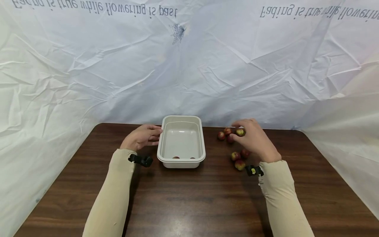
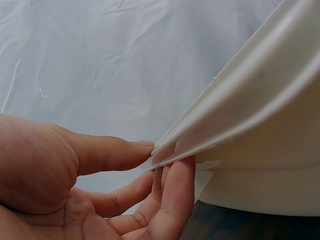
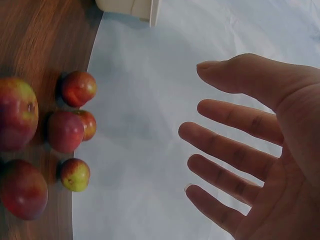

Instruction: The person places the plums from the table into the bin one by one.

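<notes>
My left hand (image 1: 142, 136) is at the left side of a white plastic tub (image 1: 181, 161). In the left wrist view its thumb and fingers pinch the tub's rim (image 2: 210, 120). Reaching over the right part of the table, my right hand (image 1: 254, 136) is above small red and yellow plum-like fruits (image 1: 221, 135). The right wrist view shows that hand with fingers spread and nothing held, apart from the fruits (image 3: 65, 131). Just over the tub's near wall, the tops of two fruits (image 1: 176, 157) show inside; the rest of them is hidden.
The dark wooden table (image 1: 177, 200) carries the tub near its far edge. Closer to me than the back group lies a second group of fruits (image 1: 235, 156), near my right wrist. A wrinkled white sheet (image 1: 183, 75) hangs behind and at both sides.
</notes>
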Motion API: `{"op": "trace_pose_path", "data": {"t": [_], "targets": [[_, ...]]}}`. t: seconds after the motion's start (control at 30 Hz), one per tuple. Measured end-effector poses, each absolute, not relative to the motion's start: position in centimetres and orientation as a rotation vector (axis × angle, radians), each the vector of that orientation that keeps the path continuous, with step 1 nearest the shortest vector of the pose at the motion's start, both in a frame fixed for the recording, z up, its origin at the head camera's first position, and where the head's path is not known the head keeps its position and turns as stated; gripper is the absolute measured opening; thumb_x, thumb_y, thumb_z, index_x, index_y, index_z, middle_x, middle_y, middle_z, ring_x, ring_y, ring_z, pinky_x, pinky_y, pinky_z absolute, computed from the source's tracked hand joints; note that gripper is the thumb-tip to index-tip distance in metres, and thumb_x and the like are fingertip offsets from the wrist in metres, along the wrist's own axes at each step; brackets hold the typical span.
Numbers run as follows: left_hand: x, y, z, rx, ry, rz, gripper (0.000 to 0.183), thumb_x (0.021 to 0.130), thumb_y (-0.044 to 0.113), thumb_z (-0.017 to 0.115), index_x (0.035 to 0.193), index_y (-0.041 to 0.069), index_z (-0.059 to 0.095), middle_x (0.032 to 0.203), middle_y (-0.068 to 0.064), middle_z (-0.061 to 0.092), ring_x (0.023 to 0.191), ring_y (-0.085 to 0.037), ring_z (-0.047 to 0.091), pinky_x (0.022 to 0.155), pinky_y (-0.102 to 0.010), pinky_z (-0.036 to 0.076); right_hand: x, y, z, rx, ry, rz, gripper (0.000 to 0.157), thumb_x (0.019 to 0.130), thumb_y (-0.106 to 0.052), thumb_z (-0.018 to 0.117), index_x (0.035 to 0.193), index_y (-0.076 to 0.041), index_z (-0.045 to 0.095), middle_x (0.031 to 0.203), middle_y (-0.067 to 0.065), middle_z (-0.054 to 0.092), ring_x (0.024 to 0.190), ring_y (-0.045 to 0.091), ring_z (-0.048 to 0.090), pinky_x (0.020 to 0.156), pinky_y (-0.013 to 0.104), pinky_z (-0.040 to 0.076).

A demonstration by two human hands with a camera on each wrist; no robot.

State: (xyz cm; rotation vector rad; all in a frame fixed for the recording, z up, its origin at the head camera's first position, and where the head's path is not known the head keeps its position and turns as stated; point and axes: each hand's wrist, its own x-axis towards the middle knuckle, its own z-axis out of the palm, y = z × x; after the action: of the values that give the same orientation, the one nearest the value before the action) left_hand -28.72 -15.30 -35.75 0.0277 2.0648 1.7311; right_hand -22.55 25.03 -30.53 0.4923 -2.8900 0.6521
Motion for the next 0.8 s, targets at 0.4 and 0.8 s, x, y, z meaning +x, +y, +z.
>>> {"op": "trace_pose_path", "data": {"t": [0.4, 0.8], "targets": [[-28.8, -15.4, -35.8, 0.043, 2.079, 1.716, 0.048, 0.108, 0.021, 0.054, 0.149, -0.003, 0.045, 0.134, -0.018, 0.06, 0.1, -0.013, 0.067, 0.084, -0.027, 0.06, -22.5, 26.9, -30.5, 0.466, -2.928, 0.609, 0.037, 0.095, -0.02, 0.072, 0.126, -0.001, 0.067, 0.13, 0.021, 0.066, 0.132, 0.045, 0.049, 0.111, 0.061, 0.039], [-28.7, -15.3, -35.8, 0.03, 2.074, 1.728, 0.047, 0.107, 0.02, 0.055, 0.148, -0.002, 0.046, 0.132, -0.017, 0.06, 0.096, -0.012, 0.067, 0.084, -0.028, 0.061, -22.6, 28.6, -30.9, 0.443, -2.989, 0.613, 0.039, 0.096, -0.023, 0.072, 0.128, -0.002, 0.066, 0.132, 0.021, 0.066, 0.13, 0.044, 0.054, 0.107, 0.061, 0.044]]}}
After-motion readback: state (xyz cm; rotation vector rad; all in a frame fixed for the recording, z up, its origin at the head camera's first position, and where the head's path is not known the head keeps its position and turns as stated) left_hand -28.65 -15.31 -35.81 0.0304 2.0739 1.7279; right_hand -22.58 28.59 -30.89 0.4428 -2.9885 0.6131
